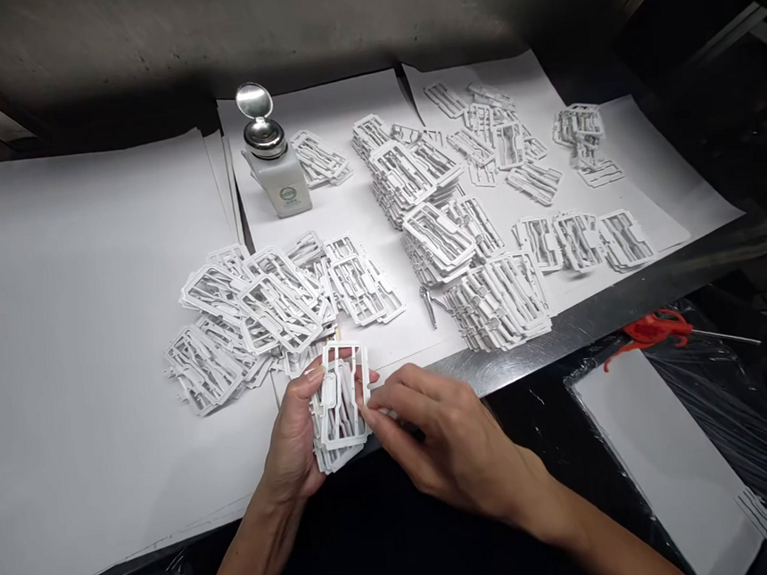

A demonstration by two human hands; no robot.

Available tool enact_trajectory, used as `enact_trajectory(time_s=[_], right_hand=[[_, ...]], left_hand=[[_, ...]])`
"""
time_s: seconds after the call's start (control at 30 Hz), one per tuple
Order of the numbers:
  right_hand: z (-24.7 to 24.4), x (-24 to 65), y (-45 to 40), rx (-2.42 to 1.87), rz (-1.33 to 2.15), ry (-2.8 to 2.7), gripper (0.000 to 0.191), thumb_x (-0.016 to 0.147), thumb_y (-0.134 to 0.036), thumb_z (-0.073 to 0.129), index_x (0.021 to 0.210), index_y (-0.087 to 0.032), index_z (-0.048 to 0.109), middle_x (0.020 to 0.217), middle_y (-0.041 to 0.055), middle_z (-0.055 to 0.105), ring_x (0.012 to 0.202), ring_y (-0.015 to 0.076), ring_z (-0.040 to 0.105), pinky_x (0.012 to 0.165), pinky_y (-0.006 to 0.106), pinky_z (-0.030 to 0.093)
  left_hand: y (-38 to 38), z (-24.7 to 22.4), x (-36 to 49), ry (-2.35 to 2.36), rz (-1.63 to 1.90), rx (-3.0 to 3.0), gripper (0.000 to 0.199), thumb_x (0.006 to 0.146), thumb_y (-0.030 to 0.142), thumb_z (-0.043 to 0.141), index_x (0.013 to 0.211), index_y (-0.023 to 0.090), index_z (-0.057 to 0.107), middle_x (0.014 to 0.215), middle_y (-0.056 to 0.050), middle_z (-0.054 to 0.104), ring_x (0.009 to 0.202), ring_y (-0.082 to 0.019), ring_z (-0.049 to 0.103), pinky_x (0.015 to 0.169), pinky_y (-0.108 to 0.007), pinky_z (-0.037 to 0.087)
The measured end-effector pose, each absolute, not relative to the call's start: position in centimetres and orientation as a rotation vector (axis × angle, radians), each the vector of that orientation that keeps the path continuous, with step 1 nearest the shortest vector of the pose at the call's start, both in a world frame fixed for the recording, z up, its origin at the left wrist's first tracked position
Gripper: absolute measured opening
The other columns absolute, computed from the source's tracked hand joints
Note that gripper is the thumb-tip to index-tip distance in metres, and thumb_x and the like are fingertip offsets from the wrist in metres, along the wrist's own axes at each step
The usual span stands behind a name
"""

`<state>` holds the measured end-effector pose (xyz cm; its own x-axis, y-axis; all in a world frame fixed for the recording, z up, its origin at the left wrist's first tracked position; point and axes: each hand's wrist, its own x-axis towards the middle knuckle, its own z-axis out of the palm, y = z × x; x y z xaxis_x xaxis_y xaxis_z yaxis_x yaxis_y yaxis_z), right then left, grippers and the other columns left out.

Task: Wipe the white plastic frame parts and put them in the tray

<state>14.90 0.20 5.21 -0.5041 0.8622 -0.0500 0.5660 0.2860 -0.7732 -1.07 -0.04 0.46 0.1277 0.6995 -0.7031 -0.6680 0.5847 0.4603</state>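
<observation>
A small stack of white plastic frames (337, 457) with slotted openings rests in my left hand (295, 429), its thumb pressing on the near left edge. My right hand (440, 435) pinches the right edge of the top frame (362, 370) between thumb and forefinger. That top frame sits slightly askew over the others. Just beyond my left hand lies a loose heap of similar white frames (281, 301). Neater piles of them (498, 300) stand beyond my right hand. A small metal clipper-like tool (429, 306) lies beside the nearest pile.
A pump-top bottle (287, 184) with its metal lid raised stands at the back. White paper sheets (90, 304) cover the metal bench (504, 366). More frames (535, 180) are spread at the right. Below the bench edge, a red air blow gun (659, 328) lies on black plastic wrap.
</observation>
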Motion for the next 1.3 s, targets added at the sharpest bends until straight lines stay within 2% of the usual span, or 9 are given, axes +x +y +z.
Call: enact_trajectory(time_s=[0.23,0.43,0.63,0.8,0.9,1.07,1.13,1.3], right_hand=[[5.7,15.0,-0.7,-1.147,1.244,-2.164,0.016,0.09,-0.017,0.046,0.09,-0.015,0.062,0.077,0.0038,0.055,0.069,0.013,0.051,0.062,0.025,0.042],[5.3,13.3,-0.1,-1.052,1.123,-2.169,0.019,0.091,-0.021,0.045,0.091,-0.014,0.062,0.082,0.0067,0.056,0.075,0.0152,0.053,0.07,0.026,0.044],[4.8,14.2,-0.4,-1.272,1.077,-2.197,0.016,0.089,-0.021,0.048,0.079,-0.015,0.059,0.071,0.0018,0.053,0.062,0.0119,0.05,0.058,0.023,0.04],[4.5,13.8,-0.8,-1.361,0.888,-2.312,0.02,0.09,-0.032,0.049,0.092,-0.014,0.058,0.073,0.0025,0.055,0.063,0.0145,0.051,0.058,0.025,0.039],[4.6,14.0,-0.6,-1.348,0.693,-2.408,0.021,0.092,-0.03,0.045,0.088,-0.015,0.06,0.07,0.0023,0.053,0.059,0.0144,0.048,0.052,0.026,0.035],[3.8,15.5,-0.5,-1.278,0.594,-2.433,0.024,0.091,-0.022,0.047,0.112,-0.015,0.058,0.069,0.0012,0.053,0.059,0.0131,0.047,0.054,0.025,0.037],[3.3,16.0,-0.6,-1.283,0.541,-2.428,0.027,0.09,-0.02,0.048,0.116,-0.017,0.056,0.07,0.0013,0.054,0.059,0.013,0.048,0.056,0.025,0.038],[4.2,17.7,0.2,-1.173,0.431,-2.219,0.027,0.086,-0.013,0.054,0.112,-0.015,0.059,0.071,0.003,0.057,0.06,0.0127,0.049,0.056,0.025,0.037]], left_hand=[[0.2,0.8,-1.2,1.055,0.994,0.071,0.032,0.08,0.038,0.052,0.1,0.015,0.062,0.082,-0.008,0.07,0.061,-0.014,0.062,0.058,-0.024,0.052],[0.0,0.7,-0.8,1.083,1.026,0.091,0.031,0.08,0.038,0.052,0.099,0.015,0.062,0.084,-0.007,0.07,0.075,-0.018,0.065,0.074,-0.028,0.051],[0.1,0.6,-0.9,1.05,1.076,0.128,0.029,0.081,0.034,0.054,0.104,0.018,0.06,0.084,-0.003,0.068,0.072,-0.017,0.064,0.07,-0.03,0.052],[0.4,0.5,-0.8,1.076,1.099,0.146,0.029,0.08,0.032,0.058,0.104,0.016,0.06,0.087,-0.005,0.068,0.077,-0.017,0.064,0.073,-0.028,0.051],[0.4,0.5,-0.7,1.069,1.092,0.118,0.028,0.079,0.031,0.059,0.103,0.015,0.061,0.089,-0.006,0.069,0.077,-0.017,0.065,0.071,-0.027,0.052],[0.7,1.4,-0.4,1.06,1.046,0.008,0.027,0.079,0.032,0.059,0.1,0.016,0.063,0.089,-0.008,0.069,0.076,-0.018,0.065,0.069,-0.028,0.053],[0.7,1.8,-0.4,1.042,1.005,-0.031,0.027,0.08,0.033,0.058,0.099,0.015,0.064,0.089,-0.009,0.069,0.076,-0.019,0.065,0.07,-0.03,0.053],[0.7,1.9,-1.1,1.0,0.874,0.074,0.028,0.081,0.037,0.057,0.099,0.016,0.064,0.08,-0.007,0.068,0.061,-0.013,0.061,0.058,-0.024,0.052]])
